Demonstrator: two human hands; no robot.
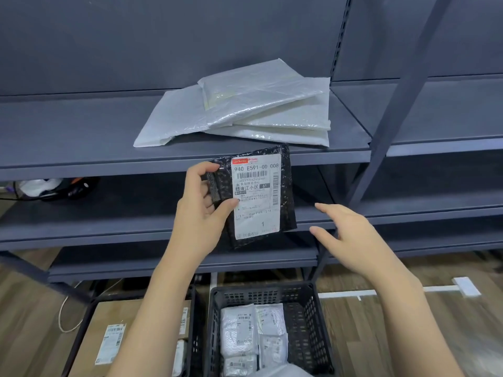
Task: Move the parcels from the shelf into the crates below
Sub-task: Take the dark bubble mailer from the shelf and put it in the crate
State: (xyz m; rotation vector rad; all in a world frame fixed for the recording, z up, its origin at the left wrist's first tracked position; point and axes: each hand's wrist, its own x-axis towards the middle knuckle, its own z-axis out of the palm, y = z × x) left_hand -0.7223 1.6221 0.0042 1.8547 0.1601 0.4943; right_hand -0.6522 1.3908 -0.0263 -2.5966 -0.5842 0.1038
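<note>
Left hand (200, 213) fingers pinch the black parcel (255, 197); right hand (353, 238) fingers spread, holding nothing.

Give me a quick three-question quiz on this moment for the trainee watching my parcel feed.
1. True or false: the right hand is gripping the black parcel.
2. Which hand holds the black parcel: A) the left hand, B) the right hand, C) both?
3. What lies on the shelf above the black parcel?

Key
1. False: the right hand is open and apart from the parcel.
2. A.
3. A pile of white parcels. More white ones already lie in the black crate below.
</note>
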